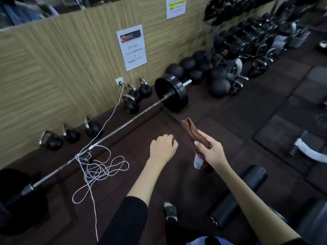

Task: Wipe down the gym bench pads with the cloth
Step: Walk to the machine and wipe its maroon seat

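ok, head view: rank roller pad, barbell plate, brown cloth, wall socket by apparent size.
1. roller pad, though it is nearest the camera
2. barbell plate
3. brown cloth in the right hand, longer than the plate but far thinner
4. wall socket

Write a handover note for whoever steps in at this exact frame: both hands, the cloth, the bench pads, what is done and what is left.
Left hand: empty, fingers loosely curled, held over the floor mat.
Right hand: pinches the brown cloth, which hangs bunched in the air and touches no pad.
Bench: the black roller pad lies low right, under the right forearm; the rest of the bench is mostly out of frame.
Done: cloth in hand; no wiped pad can be told from this view.
Left: bring the cloth down to the pads and wipe them.
Mind the barbell and the loose white cord on the floor ahead.
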Tool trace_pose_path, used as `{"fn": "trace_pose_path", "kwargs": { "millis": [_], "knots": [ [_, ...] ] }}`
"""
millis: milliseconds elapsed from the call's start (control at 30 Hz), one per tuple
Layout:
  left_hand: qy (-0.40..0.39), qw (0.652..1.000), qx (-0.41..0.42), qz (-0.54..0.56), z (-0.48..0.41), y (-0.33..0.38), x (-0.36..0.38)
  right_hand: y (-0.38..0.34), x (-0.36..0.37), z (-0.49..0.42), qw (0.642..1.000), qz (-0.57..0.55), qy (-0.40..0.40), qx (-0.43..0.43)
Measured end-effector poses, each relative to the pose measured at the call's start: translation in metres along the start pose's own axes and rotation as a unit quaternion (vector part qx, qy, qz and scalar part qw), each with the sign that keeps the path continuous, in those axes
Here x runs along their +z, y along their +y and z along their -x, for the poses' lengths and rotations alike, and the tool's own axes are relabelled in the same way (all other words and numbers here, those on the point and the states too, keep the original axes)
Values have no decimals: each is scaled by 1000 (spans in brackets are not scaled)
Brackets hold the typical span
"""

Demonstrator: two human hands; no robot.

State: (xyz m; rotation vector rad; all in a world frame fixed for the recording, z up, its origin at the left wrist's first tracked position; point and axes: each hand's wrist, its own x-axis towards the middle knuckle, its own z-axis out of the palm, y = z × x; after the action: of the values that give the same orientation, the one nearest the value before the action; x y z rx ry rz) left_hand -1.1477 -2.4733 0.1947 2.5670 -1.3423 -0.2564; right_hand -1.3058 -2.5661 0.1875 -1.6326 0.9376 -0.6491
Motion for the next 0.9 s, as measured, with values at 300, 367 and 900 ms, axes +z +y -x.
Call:
{"fn": "trace_pose_path", "kwargs": {
  "millis": [300, 367, 900],
  "knots": [
    [-8, 997, 78, 10, -150, 2, -8, -13, 8, -121, 997, 9, 69, 22],
    [-17, 995, 101, 16, -181, 4, -9, -14, 9, -142, 995, 7, 94, 30],
    [-109, 923, 369, -25, -394, 68, 5, -17, -13, -271, 931, 1, 349, 104]
  ]
}}
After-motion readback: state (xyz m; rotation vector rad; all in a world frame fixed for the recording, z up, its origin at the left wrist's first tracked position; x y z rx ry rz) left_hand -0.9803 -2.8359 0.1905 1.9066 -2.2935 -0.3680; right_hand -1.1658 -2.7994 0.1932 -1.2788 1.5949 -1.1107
